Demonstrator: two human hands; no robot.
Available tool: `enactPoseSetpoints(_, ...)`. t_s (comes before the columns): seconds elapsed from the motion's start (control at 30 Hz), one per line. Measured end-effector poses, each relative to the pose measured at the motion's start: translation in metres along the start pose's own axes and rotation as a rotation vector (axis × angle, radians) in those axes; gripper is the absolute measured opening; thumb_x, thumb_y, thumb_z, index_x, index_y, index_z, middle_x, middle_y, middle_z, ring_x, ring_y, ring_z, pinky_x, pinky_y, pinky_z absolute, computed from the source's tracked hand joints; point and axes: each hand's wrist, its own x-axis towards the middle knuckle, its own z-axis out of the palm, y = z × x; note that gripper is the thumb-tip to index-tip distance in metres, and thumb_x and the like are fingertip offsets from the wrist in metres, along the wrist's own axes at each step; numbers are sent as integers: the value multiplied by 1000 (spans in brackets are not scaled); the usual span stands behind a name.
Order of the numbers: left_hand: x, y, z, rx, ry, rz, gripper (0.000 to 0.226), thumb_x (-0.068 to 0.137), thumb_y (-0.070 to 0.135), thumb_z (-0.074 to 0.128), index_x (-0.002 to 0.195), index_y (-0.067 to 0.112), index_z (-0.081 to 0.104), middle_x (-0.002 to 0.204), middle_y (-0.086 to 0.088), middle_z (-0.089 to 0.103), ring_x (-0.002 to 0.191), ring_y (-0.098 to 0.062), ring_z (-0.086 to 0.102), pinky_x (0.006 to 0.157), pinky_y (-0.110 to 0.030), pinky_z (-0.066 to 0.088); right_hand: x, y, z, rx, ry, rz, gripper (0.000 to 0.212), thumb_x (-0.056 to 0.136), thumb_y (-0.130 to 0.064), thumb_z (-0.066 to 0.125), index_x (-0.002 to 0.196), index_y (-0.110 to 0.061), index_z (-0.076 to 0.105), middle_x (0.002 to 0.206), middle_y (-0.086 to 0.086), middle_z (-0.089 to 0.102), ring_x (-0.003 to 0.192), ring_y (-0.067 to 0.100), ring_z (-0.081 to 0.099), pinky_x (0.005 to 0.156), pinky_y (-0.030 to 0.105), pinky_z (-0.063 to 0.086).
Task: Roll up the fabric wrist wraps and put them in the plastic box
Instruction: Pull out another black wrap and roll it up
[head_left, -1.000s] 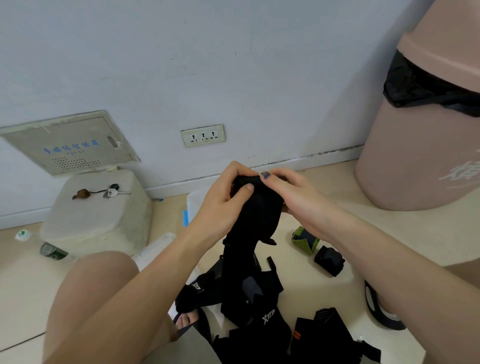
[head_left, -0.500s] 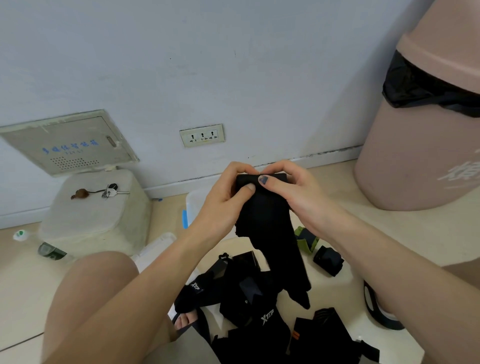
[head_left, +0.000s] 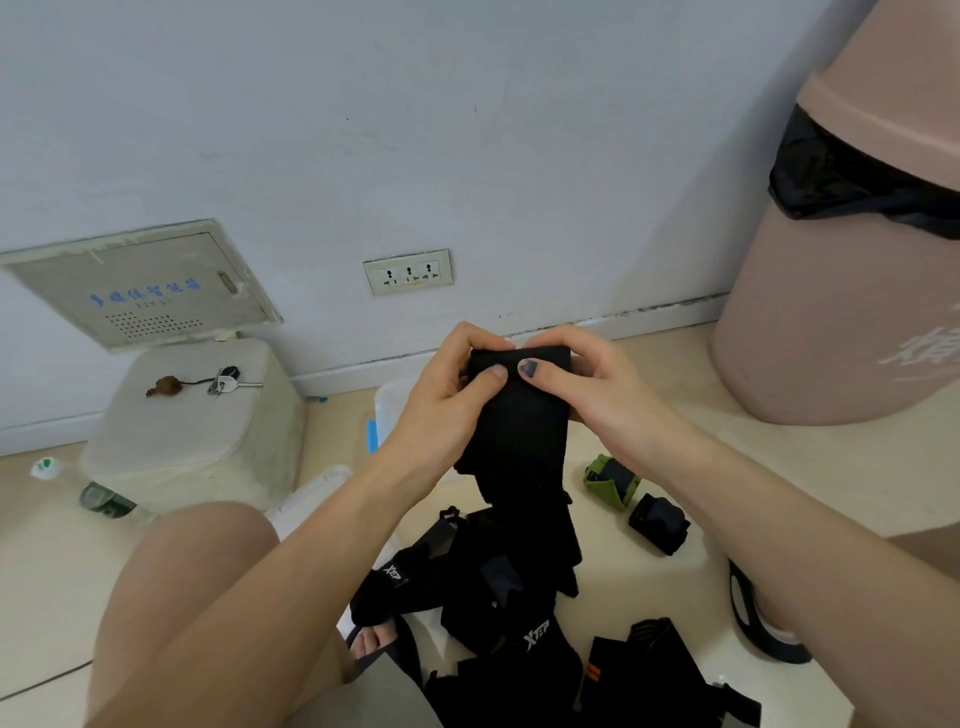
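Evidently to start a tight roll, left hand (head_left: 441, 410) and right hand (head_left: 597, 395) pinch the long black fabric wrist wrap's (head_left: 519, 431) top edge, dangling before the white plastic box (head_left: 389, 410).

Soft even daylight, faint shadows, wide-angle edge distortion

Home floor corner, wall socket (head_left: 408, 272), bin (head_left: 841, 291)

A pink bin (head_left: 841, 291) lined with a black bag (head_left: 852, 182) is seen at the right by the wall. A socket (head_left: 408, 272) and a panel (head_left: 140, 286) are set into the wall, and keys (head_left: 228, 382) are laid on a white block (head_left: 192, 421) below the panel. A bottle (head_left: 88, 493) is laid on the floor beside the block.
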Motion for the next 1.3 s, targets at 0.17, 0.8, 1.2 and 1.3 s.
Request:
enactPoseSetpoints(0.17, 0, 0, 0, 37, 59, 41, 27, 97, 3, 53, 93, 28, 63, 98, -3, 69, 96, -14, 63, 86, -38, 50, -3, -4, 3, 83, -53, 185, 23, 101, -36, 63, 117, -20, 70, 103, -3, 78, 100, 14, 75, 84, 33, 61)
enactPoseSetpoints(0.8, 0, 3, 4, -84, -33, -106, 19, 104, 20, 49, 116, 31, 58, 105, 7, 64, 93, -8, 63, 71, -21, 53, -1, -8, 1, -78, 61, -33, 12, 96, -10, 70, 107, -12, 67, 97, 15, 68, 91, 18, 67, 87, 43, 59)
enactPoseSetpoints(1.2, -1, 3, 1, -95, 4, -34, 40, 100, -1, 49, 99, 37, 62, 100, 4, 67, 91, -14, 62, 74, -30, 52, -2, -9, 5, -92, 64, 20, 15, 98, -29, 69, 107, -18, 70, 106, 12, 71, 96, 20, 71, 93, 50, 56)
enactPoseSetpoints(1.3, -1, 3, 3, -110, -29, -136, 25, 93, 23, 51, 113, 38, 56, 107, 8, 65, 94, -14, 65, 71, -33, 55, -4, -9, 3, -85, 62, -8, 13, 97, -20, 70, 108, -14, 68, 106, 17, 69, 97, 23, 70, 92, 52, 58)
